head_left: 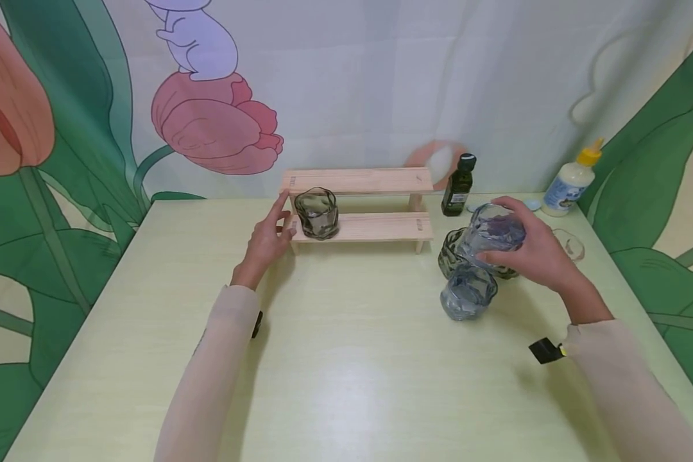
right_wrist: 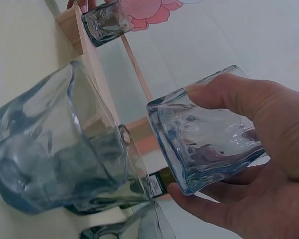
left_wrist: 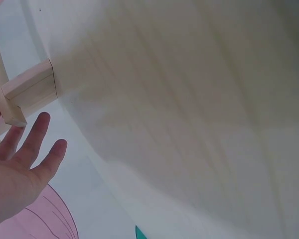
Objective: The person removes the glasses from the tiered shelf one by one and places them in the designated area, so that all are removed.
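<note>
My left hand [head_left: 268, 240] touches the left end of a two-tier wooden shelf [head_left: 375, 226], its fingers spread and nearly straight. On the shelf's lower tier, near that hand, stands a smoky grey wavy glass [head_left: 317, 215]. My right hand [head_left: 534, 247] holds a bluish clear glass [head_left: 491, 228] between thumb and fingers, above other glasses on the table. In the right wrist view the held glass [right_wrist: 204, 139] is tilted. Just in front stands a second bluish glass [head_left: 468, 293]. Smoky glasses [head_left: 450, 253] are partly hidden behind these two.
A dark bottle [head_left: 459, 186] with a black cap stands right of the shelf. Farther right, near the table's back corner, is a white glue bottle [head_left: 568, 179] with a yellow cap. A printed curtain [head_left: 346, 83] hangs behind the pale table [head_left: 335, 359].
</note>
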`<state>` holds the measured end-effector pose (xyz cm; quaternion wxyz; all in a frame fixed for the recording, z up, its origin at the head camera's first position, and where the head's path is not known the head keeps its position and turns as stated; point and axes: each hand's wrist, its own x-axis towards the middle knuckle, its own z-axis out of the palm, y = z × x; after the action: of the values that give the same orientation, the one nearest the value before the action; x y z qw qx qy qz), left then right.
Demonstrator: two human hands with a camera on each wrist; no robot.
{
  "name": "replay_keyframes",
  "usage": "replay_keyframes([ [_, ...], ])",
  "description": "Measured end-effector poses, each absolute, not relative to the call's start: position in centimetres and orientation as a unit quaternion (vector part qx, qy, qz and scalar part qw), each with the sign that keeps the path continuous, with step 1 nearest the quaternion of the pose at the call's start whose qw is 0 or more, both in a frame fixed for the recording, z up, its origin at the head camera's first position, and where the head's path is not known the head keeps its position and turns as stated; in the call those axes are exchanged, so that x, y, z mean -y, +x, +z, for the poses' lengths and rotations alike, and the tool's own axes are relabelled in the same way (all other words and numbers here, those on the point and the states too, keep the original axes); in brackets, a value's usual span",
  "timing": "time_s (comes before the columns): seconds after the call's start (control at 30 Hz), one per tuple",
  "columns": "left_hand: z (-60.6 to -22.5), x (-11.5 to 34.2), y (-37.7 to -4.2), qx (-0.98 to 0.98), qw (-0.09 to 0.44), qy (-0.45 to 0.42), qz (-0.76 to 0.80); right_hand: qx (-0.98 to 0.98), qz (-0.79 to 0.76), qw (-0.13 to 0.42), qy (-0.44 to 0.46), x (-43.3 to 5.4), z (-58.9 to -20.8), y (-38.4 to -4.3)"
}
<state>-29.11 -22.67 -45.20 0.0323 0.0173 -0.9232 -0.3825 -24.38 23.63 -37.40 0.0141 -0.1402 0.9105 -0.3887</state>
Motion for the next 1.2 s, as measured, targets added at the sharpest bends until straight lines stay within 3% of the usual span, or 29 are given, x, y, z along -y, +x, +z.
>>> replay_keyframes([
  [1.2,-45.4,23.0,-29.0,0.923,0.04,0.001,-0.383,-0.91,-0.399,0.006,-0.116,-29.9,-40.9,-20.1],
])
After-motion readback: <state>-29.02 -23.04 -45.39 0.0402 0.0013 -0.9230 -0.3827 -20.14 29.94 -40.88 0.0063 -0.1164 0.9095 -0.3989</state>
